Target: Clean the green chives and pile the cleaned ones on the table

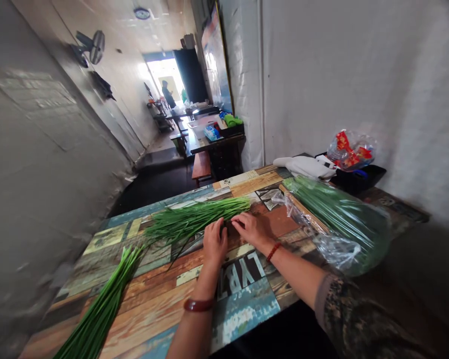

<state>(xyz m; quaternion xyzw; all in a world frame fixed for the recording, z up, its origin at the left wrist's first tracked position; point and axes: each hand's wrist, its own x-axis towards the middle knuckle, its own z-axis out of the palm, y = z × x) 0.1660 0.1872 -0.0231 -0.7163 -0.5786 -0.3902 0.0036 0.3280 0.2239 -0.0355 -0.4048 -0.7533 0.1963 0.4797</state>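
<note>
A loose bunch of green garlic chives [194, 214] lies across the middle of the patterned table [149, 304], pale stem ends to the right. Just below those ends is my left hand [214, 243], its fingers curled and close together. My right hand [250, 229] is beside it, fingertips bent in a pinch near the stems. Whatever either hand holds is too small or hidden to make out. A second, straighter bundle of chives [105, 304] lies at the left front of the table. More chives [329, 209] fill a clear plastic bag at the right.
A wooden stick [303, 209] lies along the bag. Behind it are a white cloth [307, 166] and a dark tray with a red-printed plastic bag [349, 149]. White walls close in on both sides. Farther back stand another table [213, 142], a bench [202, 166] and a person [167, 93].
</note>
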